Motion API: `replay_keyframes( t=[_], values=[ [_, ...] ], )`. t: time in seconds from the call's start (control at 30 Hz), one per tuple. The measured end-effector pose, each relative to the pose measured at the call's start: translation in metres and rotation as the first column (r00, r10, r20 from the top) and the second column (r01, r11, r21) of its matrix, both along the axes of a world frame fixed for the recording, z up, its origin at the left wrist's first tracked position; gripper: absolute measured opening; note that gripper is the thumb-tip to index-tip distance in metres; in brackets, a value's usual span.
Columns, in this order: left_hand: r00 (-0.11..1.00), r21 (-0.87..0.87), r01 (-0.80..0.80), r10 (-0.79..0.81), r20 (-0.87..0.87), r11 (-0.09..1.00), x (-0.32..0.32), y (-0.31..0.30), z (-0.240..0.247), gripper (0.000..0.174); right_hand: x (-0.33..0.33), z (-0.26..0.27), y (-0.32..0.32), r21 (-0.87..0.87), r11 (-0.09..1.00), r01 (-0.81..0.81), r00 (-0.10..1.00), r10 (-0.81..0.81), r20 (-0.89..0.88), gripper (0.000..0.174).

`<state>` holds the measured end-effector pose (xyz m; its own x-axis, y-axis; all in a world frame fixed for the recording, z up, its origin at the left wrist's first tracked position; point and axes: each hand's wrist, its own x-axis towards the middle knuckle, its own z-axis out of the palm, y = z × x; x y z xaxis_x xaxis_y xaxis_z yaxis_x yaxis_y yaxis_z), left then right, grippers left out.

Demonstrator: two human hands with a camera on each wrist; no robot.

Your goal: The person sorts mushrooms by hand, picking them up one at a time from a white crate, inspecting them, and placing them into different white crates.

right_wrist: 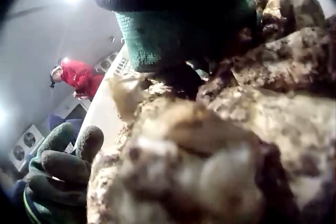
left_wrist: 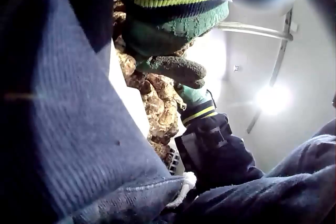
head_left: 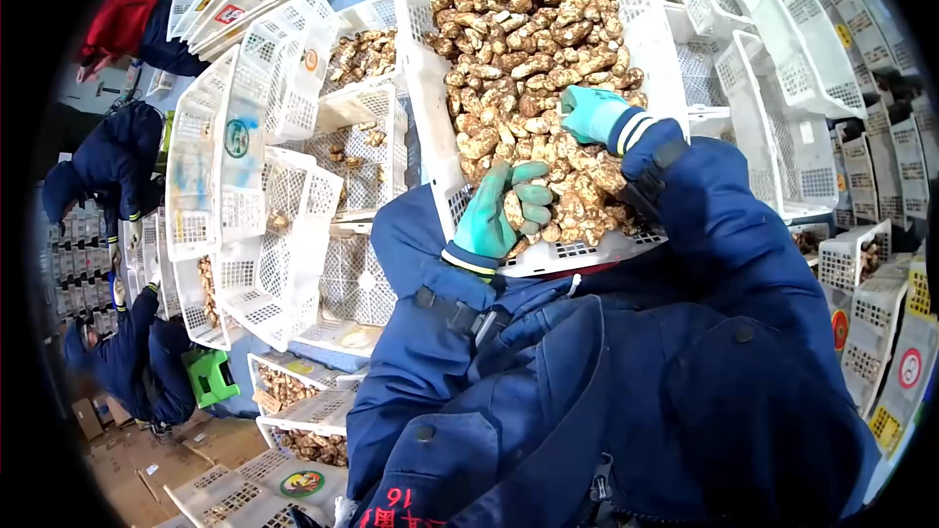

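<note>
A large white plastic crate full of brown-and-cream lumpy mushrooms stands in front of the person's body. At its near left corner is the left hand, in a green glove, fingers curled around a mushroom at the palm. The gloved right hand reaches in over the right side, down on the pile. Its fingertips are hidden, and I cannot tell whether it grips a mushroom. Close-up mushrooms fill much of the right wrist view. In the left wrist view, the left glove hangs over the pile.
Nested white crates stand at the left, some holding mushrooms. More stacked crates line the right side. Several people in dark clothing work at the far left, near a green stool. A person in red is farther back.
</note>
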<state>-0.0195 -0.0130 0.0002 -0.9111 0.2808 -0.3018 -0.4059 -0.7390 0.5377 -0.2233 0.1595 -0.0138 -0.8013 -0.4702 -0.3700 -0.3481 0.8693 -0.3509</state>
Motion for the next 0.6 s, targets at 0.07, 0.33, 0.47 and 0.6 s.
replay_keyframes(
  t=[0.07,0.33,0.47,0.6],
  values=[
    [0.997,-0.011,-0.07,0.071,0.024,0.997,0.001,0.002,0.001,0.057,0.009,0.008,0.014,-0.282,0.942,0.18,0.98,-0.147,0.134,0.02],
    [0.912,0.096,-0.407,0.41,-0.014,0.908,-0.006,0.0,0.009,0.07,0.06,0.055,0.017,-0.813,0.554,0.18,0.921,0.196,0.338,0.02],
    [0.913,-0.009,-0.403,0.401,-0.077,0.915,-0.004,0.004,0.01,0.08,0.108,0.066,-0.034,-0.486,0.844,0.226,0.897,0.015,0.443,0.028],
    [0.89,-0.054,-0.456,0.456,-0.019,0.888,0.004,-0.001,0.013,0.079,0.145,0.051,-0.048,-0.458,0.884,-0.096,0.985,0.149,0.083,0.07]
  ],
)
